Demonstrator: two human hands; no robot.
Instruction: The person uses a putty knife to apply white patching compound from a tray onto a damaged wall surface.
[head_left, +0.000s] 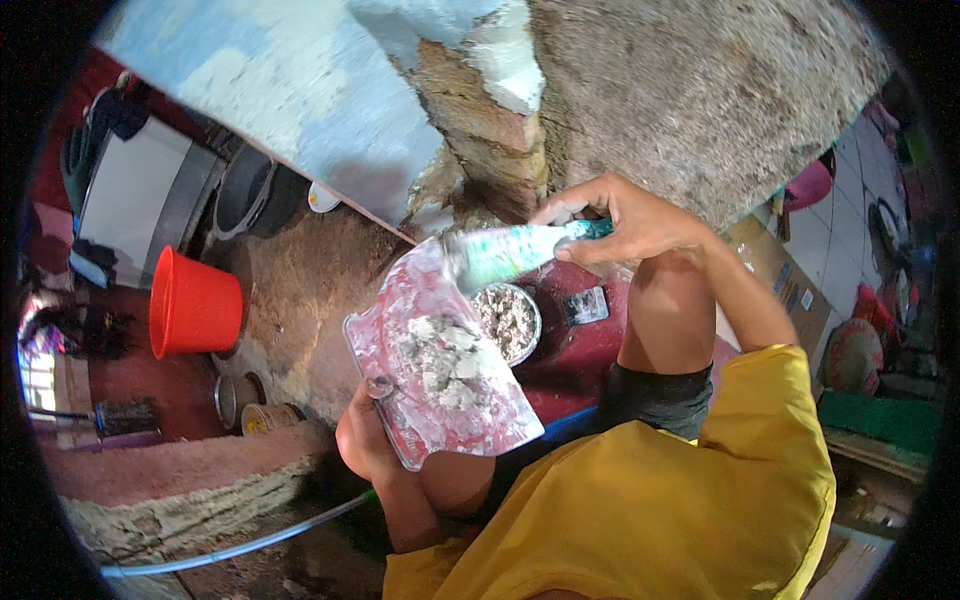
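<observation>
My left hand (368, 432) grips the lower left edge of a red-pink board (505, 432) smeared with white. A heap of lumpy white paste (445, 360) lies on the board. My right hand (640, 222) is closed round the teal handle of a white-smeared scraper (510, 252), which is blurred, so its exact shape is unclear. The scraper's wide end is over the board's upper edge, close to the wall. Just right of the board, partly hidden by it, stands a round tub (515, 322) of crumbly whitish material.
Ahead is a blue-and-white wall (290, 90) with a broken, bare corner (485, 130) and rough grey plaster (690, 90) to its right. A small packet (588, 305) lies near my knee. A red bucket (197, 303), a dark tub (243, 190) and a hose (240, 548) are at left.
</observation>
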